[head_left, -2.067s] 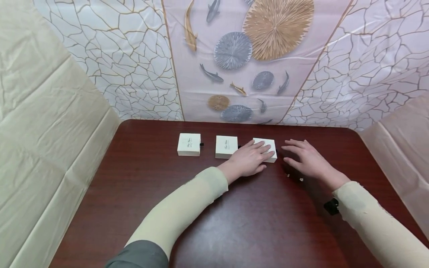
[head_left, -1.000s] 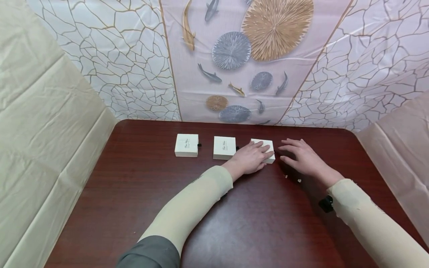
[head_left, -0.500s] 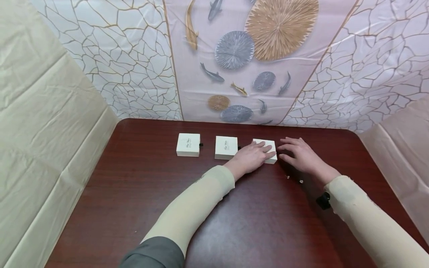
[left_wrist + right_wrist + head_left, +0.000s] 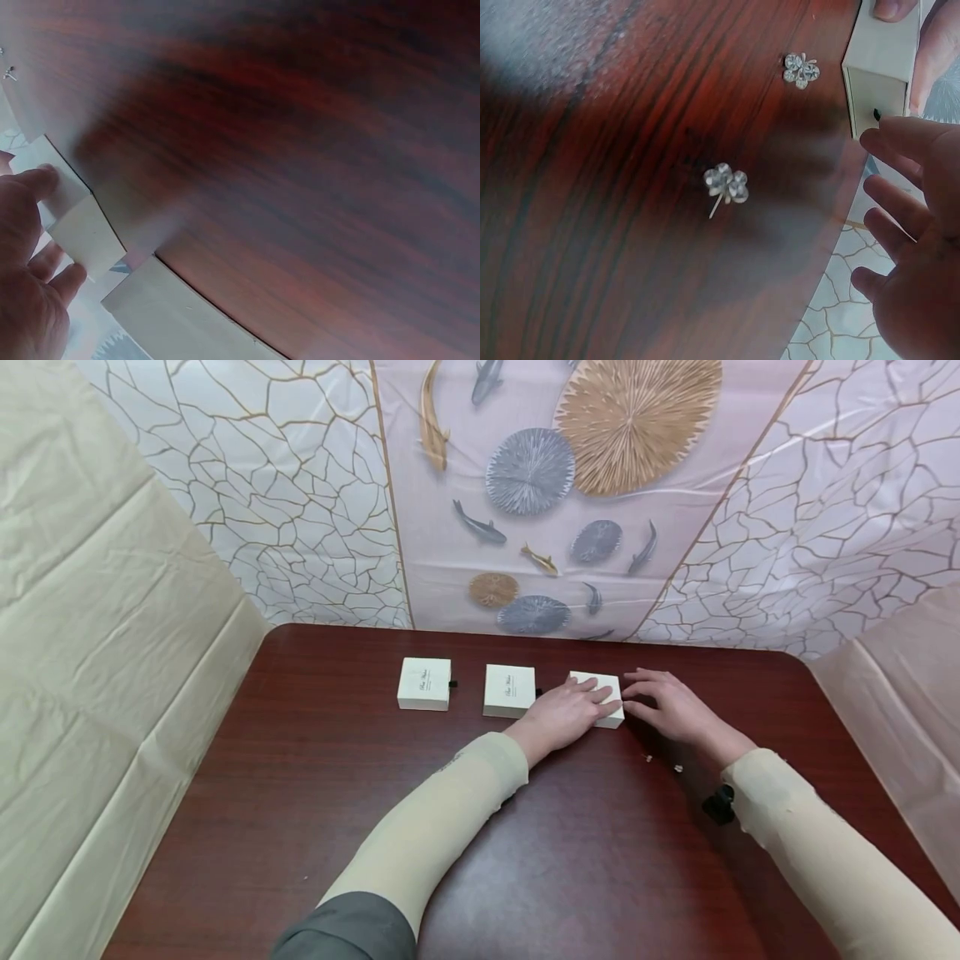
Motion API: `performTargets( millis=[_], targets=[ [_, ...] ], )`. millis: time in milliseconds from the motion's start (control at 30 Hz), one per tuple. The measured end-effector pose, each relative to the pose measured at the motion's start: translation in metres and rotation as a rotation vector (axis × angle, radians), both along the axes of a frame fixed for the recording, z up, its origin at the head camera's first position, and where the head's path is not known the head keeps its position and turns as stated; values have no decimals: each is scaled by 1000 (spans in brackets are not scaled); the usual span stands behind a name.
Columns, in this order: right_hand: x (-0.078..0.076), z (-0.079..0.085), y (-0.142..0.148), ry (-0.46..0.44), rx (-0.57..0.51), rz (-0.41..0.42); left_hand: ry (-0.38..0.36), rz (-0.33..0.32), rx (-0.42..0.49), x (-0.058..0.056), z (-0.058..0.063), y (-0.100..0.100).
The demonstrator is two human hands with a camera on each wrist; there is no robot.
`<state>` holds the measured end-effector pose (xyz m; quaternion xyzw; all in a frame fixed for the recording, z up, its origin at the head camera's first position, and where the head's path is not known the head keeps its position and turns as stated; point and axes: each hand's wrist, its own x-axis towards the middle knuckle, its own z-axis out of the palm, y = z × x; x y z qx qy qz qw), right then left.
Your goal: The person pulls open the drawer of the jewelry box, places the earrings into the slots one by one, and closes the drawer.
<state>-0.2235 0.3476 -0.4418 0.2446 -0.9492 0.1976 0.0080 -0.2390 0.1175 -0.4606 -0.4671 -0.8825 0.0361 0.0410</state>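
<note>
Three small white drawer boxes stand in a row on the table. My left hand holds the rightmost box, its fingers spread over the top and the thumb at the near side, as the left wrist view shows. At that box's right end, a small black ribbon tab sticks out. Thumb and index finger of my right hand pinch at this tab; the other fingers are loosely bent. The box's drawer is closed. Two sparkling stud earrings, one nearer the box and one farther right, lie on the table.
The middle box sits just left of my left hand, and the left box farther along. Both have printed lids and black tabs on the right. Behind the dark red wooden table hangs a patterned cloth.
My right hand has moved left, from beside the rightmost box up to its tab, and its fingertips have drawn together. My left hand stays on the box. The view shifts slightly.
</note>
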Motion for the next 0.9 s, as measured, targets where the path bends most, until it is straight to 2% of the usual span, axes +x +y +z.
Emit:
performTargets(
  millis=[467,667,900],
  targets=[
    [-9,-7,-4,23,-7,-10,-6,3,-7,-2,-3,0],
    [-10,-6,-6,26,7,-18,-5,4,-20,-1,0,-1],
    [-11,-8,-6,69,23,-22,-7,3,-13,-2,-1,-1]
  ],
)
